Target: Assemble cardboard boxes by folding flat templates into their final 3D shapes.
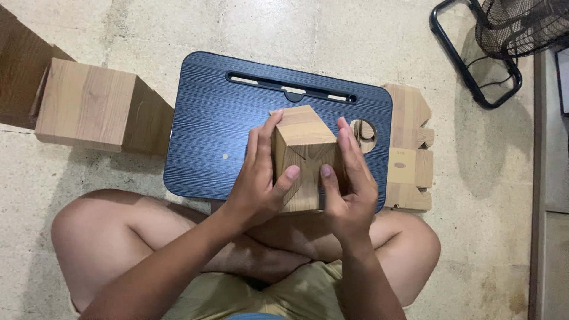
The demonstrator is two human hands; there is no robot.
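A: Grip status?

B: Both hands closed on the wooden block (305, 155). Left hand (259, 184) wraps its left face, right hand (349, 184) its right face, both thumbs pressed on the near face. The block is held up over the dark blue lap desk (207, 136), near its right half.

A: Any labels or packages?

B: No packages. One small pale rectangular sticker (400, 166) on the stack of wooden pieces (412, 151) at the desk's right edge; print too small to make out. Small light dot on the desk top, left of centre.

A: Hidden or cut off?

B: The block's bottom and far side are hidden. The desk's round cup hole (364, 131) is partly behind the right fingers. The big wooden box (89, 106) on the left has a darker board behind it, cut by the frame. The fan (521, 24) and its black stand, top right, are cropped.
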